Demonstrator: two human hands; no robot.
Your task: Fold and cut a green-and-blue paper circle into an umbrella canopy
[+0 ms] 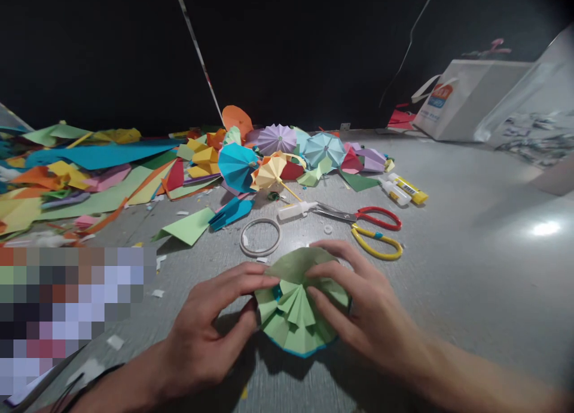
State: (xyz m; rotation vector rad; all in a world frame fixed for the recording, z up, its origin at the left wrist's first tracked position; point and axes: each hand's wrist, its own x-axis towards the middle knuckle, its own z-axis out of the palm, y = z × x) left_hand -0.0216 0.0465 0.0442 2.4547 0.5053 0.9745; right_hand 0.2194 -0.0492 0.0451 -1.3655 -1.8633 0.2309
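A light green pleated paper disc [299, 335] with a blue edge is held just above the table, low in the middle of the head view. Smaller folded green pleats stand up at its centre. My left hand [215, 323] grips its left rim between thumb and fingers. My right hand [363, 296] holds the right side, fingers curled over the pleats; its thumb tip is on the paper. The underside is hidden. Just beyond are a roll of white tape [242, 245], a small white glue bottle [293, 210] and scissors [376, 241] with red and yellow handles.
Several paper umbrellas, among them a blue one [237, 168] and a purple one [277, 139], lie at the back. Coloured paper scraps [98, 192] cover the left side. Glue sticks [410, 189] lie to the right, and a white bag [470, 99] stands behind them.
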